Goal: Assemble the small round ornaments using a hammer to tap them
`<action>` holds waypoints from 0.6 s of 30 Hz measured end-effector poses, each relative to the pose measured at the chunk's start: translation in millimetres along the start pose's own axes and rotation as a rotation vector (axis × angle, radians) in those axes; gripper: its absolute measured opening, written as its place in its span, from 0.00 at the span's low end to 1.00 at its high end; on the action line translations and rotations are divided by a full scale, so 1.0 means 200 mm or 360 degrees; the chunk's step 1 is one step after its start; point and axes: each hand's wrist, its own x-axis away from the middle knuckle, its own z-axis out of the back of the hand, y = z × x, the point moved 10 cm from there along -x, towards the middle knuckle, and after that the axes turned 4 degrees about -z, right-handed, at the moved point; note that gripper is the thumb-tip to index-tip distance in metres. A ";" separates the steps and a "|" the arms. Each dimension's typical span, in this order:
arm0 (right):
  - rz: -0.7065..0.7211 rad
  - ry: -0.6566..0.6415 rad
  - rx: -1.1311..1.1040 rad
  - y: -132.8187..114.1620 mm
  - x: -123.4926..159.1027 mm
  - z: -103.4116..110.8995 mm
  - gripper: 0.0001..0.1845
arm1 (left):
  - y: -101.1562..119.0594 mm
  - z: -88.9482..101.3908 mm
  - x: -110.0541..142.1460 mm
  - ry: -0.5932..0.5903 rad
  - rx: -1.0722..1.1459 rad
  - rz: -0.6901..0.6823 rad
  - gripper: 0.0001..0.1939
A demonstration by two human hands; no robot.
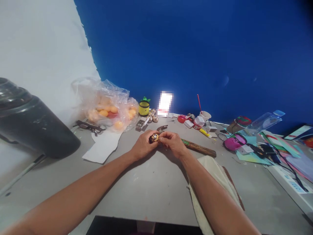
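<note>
Over the middle of the desk, my left hand (144, 145) grips a small round ball (154, 138), dark with shiny gold and silver pieces on its surface. My right hand (174, 144) meets it from the other side, thumb and fingertips pinched together at the ball's edge. Whether something tiny sits in that pinch is too small to see. Just behind my hands lies a claw hammer (199, 148), its metal head beyond my fingers and its wooden handle out to the right. Similar gold-studded balls (152, 117) rest farther back, beside a small box of metallic bits (140, 125).
A large dark bottle (36, 120) leans in at left. Plastic bags of orange balls (105, 109), glasses (89, 126) and white paper (102, 147) are nearby. A yellow pot (144, 108) and a bright screen (165, 103) stand behind. Cloth (207, 173) lies under my right forearm; cables and papers clutter the right.
</note>
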 end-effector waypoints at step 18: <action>0.0100 0.0004 0.0268 -0.04 0.02 -0.04 0.10 | -0.01 -0.06 0.04 -0.0119 -0.0232 -0.0006 0.10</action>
